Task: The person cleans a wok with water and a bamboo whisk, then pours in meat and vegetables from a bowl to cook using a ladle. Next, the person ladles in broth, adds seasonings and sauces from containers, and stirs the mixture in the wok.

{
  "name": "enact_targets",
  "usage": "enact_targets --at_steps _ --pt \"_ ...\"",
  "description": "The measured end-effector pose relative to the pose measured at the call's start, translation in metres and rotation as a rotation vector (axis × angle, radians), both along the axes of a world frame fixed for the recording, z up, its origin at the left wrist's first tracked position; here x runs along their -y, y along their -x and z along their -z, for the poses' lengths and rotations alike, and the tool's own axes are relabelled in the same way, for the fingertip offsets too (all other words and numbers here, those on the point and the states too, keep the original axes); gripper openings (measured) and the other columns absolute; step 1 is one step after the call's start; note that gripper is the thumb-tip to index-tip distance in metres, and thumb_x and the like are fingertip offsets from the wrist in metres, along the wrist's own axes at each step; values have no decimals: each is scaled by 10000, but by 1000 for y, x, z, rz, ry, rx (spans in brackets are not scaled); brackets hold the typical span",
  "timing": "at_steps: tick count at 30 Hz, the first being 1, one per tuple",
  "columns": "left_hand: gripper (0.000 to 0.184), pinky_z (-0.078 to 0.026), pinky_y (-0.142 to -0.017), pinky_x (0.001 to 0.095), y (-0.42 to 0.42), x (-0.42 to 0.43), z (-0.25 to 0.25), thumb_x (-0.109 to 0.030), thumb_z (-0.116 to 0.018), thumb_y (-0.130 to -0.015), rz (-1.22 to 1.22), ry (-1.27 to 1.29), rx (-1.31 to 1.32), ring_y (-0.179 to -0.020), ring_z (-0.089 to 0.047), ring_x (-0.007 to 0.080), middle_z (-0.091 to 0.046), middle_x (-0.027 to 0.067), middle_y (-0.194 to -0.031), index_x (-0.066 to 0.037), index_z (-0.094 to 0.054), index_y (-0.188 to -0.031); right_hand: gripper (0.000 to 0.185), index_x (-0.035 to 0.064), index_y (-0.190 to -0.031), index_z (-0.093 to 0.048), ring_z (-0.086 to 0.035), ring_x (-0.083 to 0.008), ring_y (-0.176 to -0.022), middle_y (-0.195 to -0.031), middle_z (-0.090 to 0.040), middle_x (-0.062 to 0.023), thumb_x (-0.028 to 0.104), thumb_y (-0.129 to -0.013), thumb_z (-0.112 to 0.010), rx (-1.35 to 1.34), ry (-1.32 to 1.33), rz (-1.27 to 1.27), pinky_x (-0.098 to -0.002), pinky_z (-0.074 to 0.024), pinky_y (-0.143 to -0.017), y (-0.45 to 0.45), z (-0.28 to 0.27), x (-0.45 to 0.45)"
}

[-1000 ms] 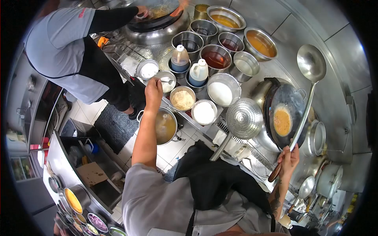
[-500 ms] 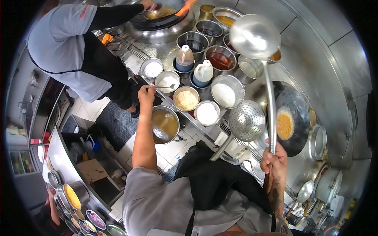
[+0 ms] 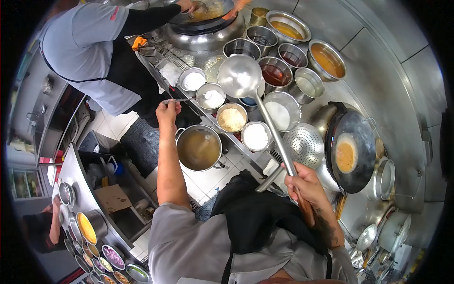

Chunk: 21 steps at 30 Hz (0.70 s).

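Observation:
In my left hand (image 3: pixel 168 113) I pinch a spoon (image 3: pixel 182 100) by its handle, with its bowl over a steel bowl of white powder (image 3: pixel 211 100). My right hand (image 3: pixel 305 182) is wrapped round a large steel ladle (image 3: pixel 240 75) near its wooden grip. The ladle's head hangs above the seasoning containers and largely hides the squeeze bottles under it. Close to my right hand lies a perforated strainer (image 3: pixel 303 144). A black wok (image 3: pixel 364 175) to the right holds a pool of orange-brown liquid (image 3: pixel 346 154).
Bowls of beige powder (image 3: pixel 231 118) and white powder (image 3: pixel 256 136) line the counter's near edge. Several pots of sauce stand behind, including an orange one (image 3: pixel 327 60). A pot of liquid (image 3: pixel 199 147) sits low on the left. Another person (image 3: pixel 90 45) works at a far wok.
The ladle has swung left, from beside the wok to over the seasoning containers, and my right hand has shifted left with it. My left hand has drawn slightly left with the spoon.

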<state>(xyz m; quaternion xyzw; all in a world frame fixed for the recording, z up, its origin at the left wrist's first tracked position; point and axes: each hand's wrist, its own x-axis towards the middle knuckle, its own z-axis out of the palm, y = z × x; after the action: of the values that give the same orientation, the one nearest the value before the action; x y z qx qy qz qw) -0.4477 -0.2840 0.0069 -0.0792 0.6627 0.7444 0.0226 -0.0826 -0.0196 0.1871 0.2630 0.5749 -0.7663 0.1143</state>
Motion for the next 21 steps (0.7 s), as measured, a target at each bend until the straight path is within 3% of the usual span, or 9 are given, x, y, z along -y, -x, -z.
enact_targets --at_steps 3,4,7,8,11,17,21 --pt "146 -508 -586 236 -5 -6 -50 -133 -577 -915 21 -1 -156 -635 -611 117 -650 69 -761 13 -587 -909 360 -7 -1236 -478 -460 -99 -424 -673 -480 -24 19 -878 -507 34 -61 -74 -222 -374 -389 17 16 4" --pt "155 -496 -575 275 -2 -6 -53 -128 -577 -908 20 150 -374 -609 -623 163 -652 105 -718 22 -603 -878 365 -9 -1248 -468 -456 -101 -422 -677 -477 -21 30 -885 -493 53 -39 -123 -230 -372 -390 23 23 3" --pt "153 -484 -572 336 -20 -18 -87 -116 -578 -893 -151 716 -599 -595 -628 242 -645 164 -694 30 -612 -860 373 -13 -1258 -458 -444 -105 -413 -677 -473 -25 44 -891 -482 109 268 -31 -238 -370 -390 33 15 0" --pt "146 -475 -583 387 -20 -23 -81 -109 -574 -884 -145 678 -576 -607 -620 325 -623 211 -694 29 -613 -856 384 -14 -1271 -448 -435 -108 -406 -673 -471 -31 46 -893 -472 90 344 -6 -243 -369 -390 33 11 0" --pt "159 -473 -600 423 -17 -47 -44 -113 -567 -884 14 703 -661 -665 -618 384 -608 231 -711 36 -608 -846 389 -17 -1269 -458 -440 -109 -407 -675 -469 -32 42 -886 -479 22 330 14 -240 -364 -389 31 -2 -1" --pt "113 -456 -647 476 -9 -97 1 -88 -562 -867 170 695 -770 -734 -583 423 -600 237 -770 20 -578 -837 401 -34 -1247 -483 -436 -107 -387 -669 -469 -36 53 -857 -511 -45 65 88 -234 -347 -374 24 -28 -3" --pt "173 -479 -655 456 -7 -98 1 -122 -553 -882 231 733 -719 -743 -611 431 -625 249 -773 45 -596 -878 426 -39 -1263 -470 -438 -113 -383 -673 -477 -47 39 -845 -506 -81 59 104 -232 -348 -373 15 -33 -6"
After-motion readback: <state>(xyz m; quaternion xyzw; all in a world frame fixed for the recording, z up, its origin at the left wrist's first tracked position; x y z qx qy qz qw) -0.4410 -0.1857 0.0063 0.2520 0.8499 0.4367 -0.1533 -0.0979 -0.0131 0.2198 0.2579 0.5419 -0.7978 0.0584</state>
